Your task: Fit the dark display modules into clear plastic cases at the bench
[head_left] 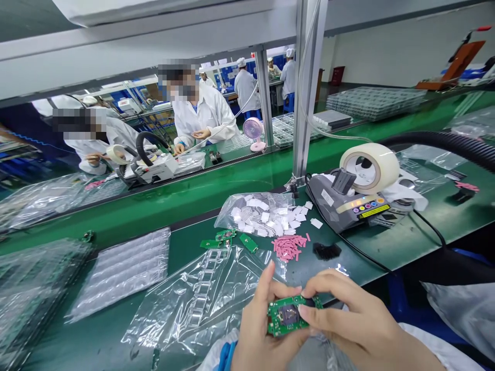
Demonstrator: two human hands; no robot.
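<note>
My left hand [260, 330] grips a small green circuit board [288, 314] from its left side, thumb raised along the edge. My right hand [350, 322] closes on the same board from the right, fingertips pressing on its top face near the dark square part. Both hands are low at the near edge of the green bench [116, 340]. Just beyond them lie crinkled clear plastic bags [201, 299], a heap of small pink pieces [289, 247], a black pad [327, 251] and three loose green boards [228, 239].
A bag of white pads [263, 214] lies mid-bench. A tape dispenser [353, 198] with a white roll stands right, its black cable trailing forward. Clear blister trays [124, 270] lie left. A metal post [307, 87] rises behind. People in white coats work across the line.
</note>
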